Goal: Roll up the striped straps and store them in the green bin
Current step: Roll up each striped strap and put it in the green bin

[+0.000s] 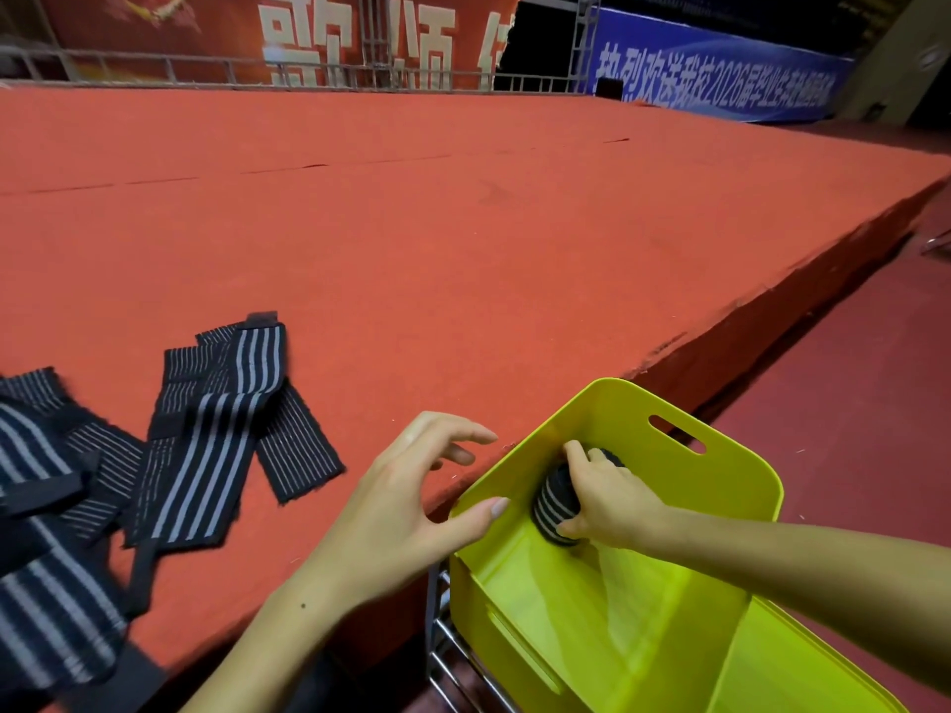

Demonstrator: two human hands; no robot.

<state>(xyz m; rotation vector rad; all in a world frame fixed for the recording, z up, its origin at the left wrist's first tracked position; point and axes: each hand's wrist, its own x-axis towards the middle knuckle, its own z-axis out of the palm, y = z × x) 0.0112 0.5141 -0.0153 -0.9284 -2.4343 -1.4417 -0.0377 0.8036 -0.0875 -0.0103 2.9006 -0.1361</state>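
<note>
My right hand grips a rolled black strap with grey stripes and holds it inside the yellow-green bin, against the bin's left wall. My left hand hovers over the stage edge just left of the bin, fingers spread and relaxed, holding nothing; its thumb reaches toward the bin's rim. Several unrolled striped straps lie flat on the red carpet at the left: one pile in the middle left, another at the far left edge.
The red carpeted stage stretches far ahead; its front edge runs diagonally down to the bin. The bin stands on a metal wire rack below the stage edge. Railings and banners line the back. Lower floor lies to the right.
</note>
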